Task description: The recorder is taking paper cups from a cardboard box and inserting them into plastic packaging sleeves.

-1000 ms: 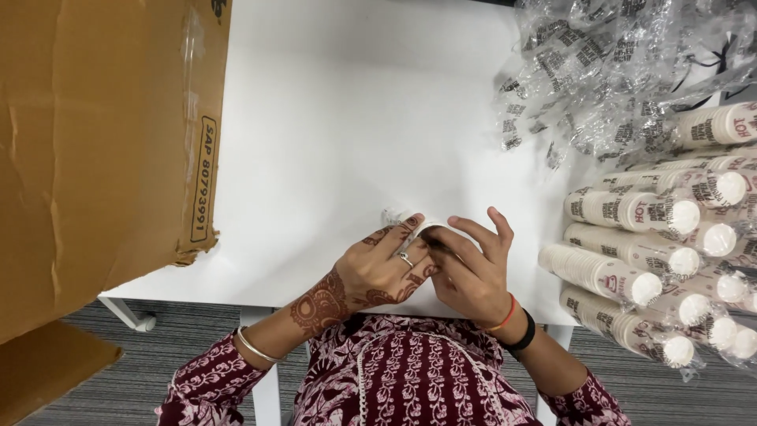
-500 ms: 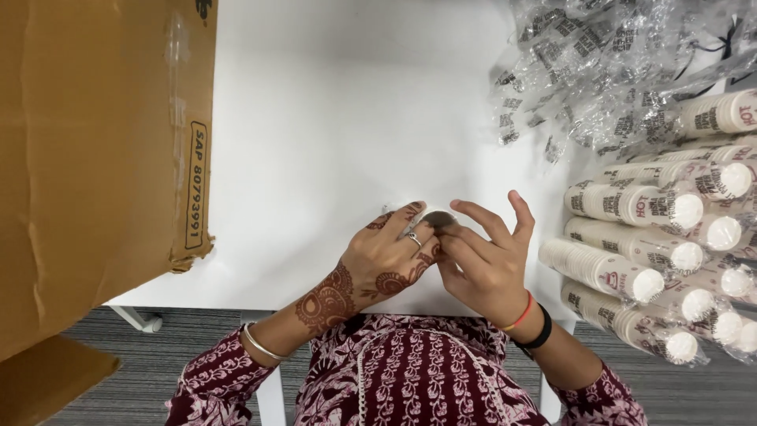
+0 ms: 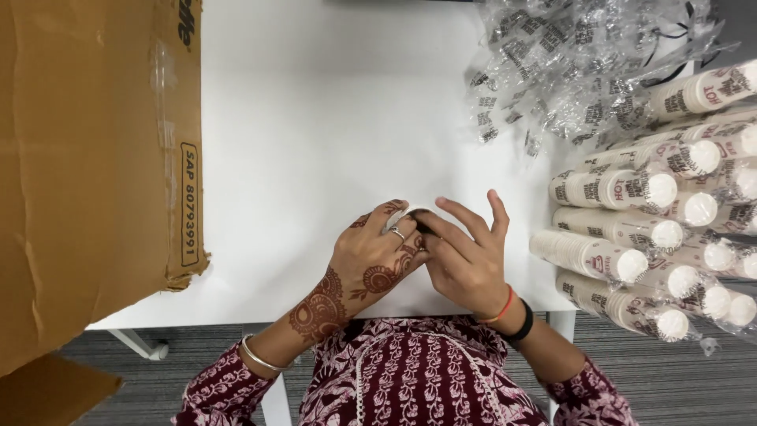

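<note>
I see left hand (image 3: 377,260) and right hand (image 3: 465,256) pinching one small white cup (image 3: 414,214) at table (image 3: 315,142) edge, six o'clock. Sleeved cup stacks (image 3: 631,229) at three o'clock look untouched.

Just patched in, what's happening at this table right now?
A person seated at a white table has both hands together on a small white item, mostly hidden. The left hand wraps it; the right hand touches it with fingers spread. Sleeves of stacked paper cups lie right, a cardboard box left.
</note>
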